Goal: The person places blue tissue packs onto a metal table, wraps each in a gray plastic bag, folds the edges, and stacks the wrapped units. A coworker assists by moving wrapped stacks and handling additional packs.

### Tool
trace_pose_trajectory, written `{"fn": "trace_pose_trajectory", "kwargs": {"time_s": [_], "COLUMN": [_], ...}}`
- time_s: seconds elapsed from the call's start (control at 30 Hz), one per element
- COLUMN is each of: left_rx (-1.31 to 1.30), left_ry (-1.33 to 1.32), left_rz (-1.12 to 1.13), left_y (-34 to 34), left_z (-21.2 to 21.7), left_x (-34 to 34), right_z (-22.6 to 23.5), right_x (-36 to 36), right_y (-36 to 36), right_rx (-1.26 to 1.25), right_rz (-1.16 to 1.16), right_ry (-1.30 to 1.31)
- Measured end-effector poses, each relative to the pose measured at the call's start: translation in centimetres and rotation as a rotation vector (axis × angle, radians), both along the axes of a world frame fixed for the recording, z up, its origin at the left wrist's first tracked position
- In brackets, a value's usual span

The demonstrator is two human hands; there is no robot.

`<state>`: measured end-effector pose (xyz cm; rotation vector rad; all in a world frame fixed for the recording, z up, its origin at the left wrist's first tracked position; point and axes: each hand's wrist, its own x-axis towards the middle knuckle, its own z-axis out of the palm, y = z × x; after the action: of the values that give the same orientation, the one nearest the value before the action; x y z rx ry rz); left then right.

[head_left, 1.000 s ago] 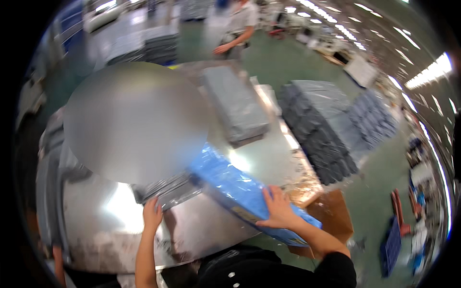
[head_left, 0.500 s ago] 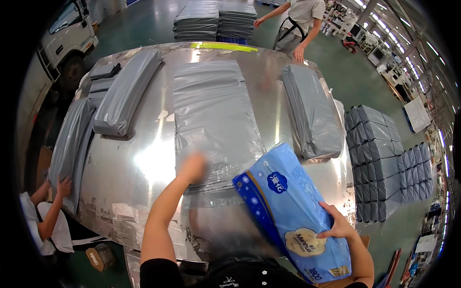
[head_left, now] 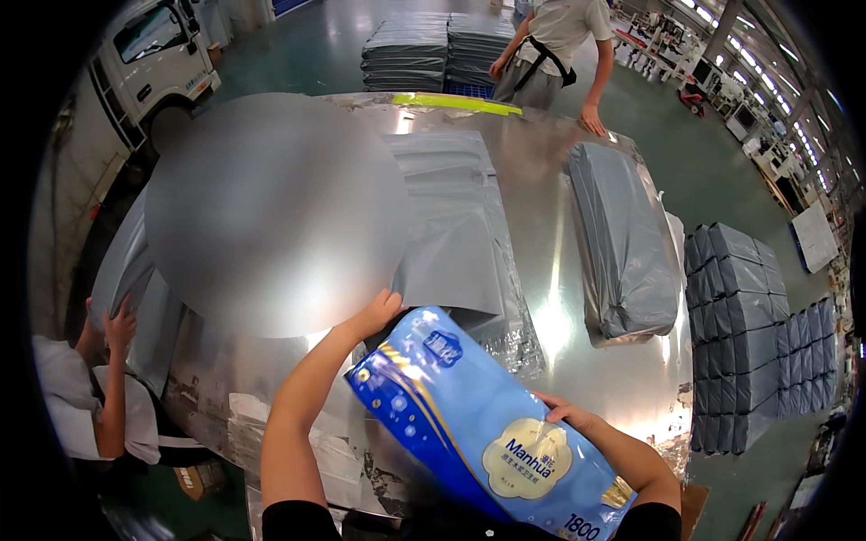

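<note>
A person's right hand (head_left: pixel 577 415) grasps the right long edge of a blue package (head_left: pixel 460 383), thumb and fingers pressed to its glossy film, while the left hand (head_left: pixel 381 311) grips the lip of a gray plastic bag (head_left: pixel 451 270) with bent fingers. The package, a long rounded block, lies aslant at the front of a metal table (head_left: pixel 528 189), close to the person's body, its far end right at the bag's gaping mouth. Its wrapping shades from pale to deep blue, with a gold band curving across one end and a cream label (head_left: pixel 526 458) with a scalloped edge on its upper face.

The bag is thin, matte and softly creased, its upper layer raised in a slack fold; beneath it, crinkled clear film (head_left: pixel 519 338) catches the light along the right side. The tabletop is smooth and reflective, scuffed and patched near the front edge, with a strip of yellow-green tape (head_left: pixel 460 104) along the far edge. Blurring hides much of its left half.

To the right rests a gray wrapped bundle (head_left: pixel 627 243), oblong and taut, its film wrinkled at the near end. Beyond the table's right edge, pillowy gray parcels (head_left: pixel 735 334) are stacked in tiers. At left, a co-worker's hands (head_left: pixel 117 329) touch a shiny gray bundle (head_left: pixel 131 261).
</note>
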<state>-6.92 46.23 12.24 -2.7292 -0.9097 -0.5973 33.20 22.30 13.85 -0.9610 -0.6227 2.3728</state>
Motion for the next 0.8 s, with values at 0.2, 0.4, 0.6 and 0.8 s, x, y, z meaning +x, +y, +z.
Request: {"fn": "trace_pose_trajectory", "kwargs": {"time_s": [0.2,0.4,0.6,0.8], "left_rx": [0.006,-0.122,-0.403,-0.682], "left_ry": [0.037,-0.359,-0.845,-0.424], "left_rz": [0.100,0.217,0.631,1.010], "left_y": [0.6,1.7,6.5,13.3], "left_z": [-2.5,-4.5,-9.5,-10.4], "left_x": [-0.5,4.2,4.1,3.6], "right_z": [-3.1,-7.2,-4.3,-8.3], "right_x": [3.3,4.3,-3.8,-5.4], "right_y": [2.7,7.5,16.0,32.9], "right_rx": [0.132,0.239,0.878,1.111], "right_rz": [-0.180,-0.403,-0.520,-0.741], "right_ry": [-0.055,-0.082,-1.170,-1.331]}}
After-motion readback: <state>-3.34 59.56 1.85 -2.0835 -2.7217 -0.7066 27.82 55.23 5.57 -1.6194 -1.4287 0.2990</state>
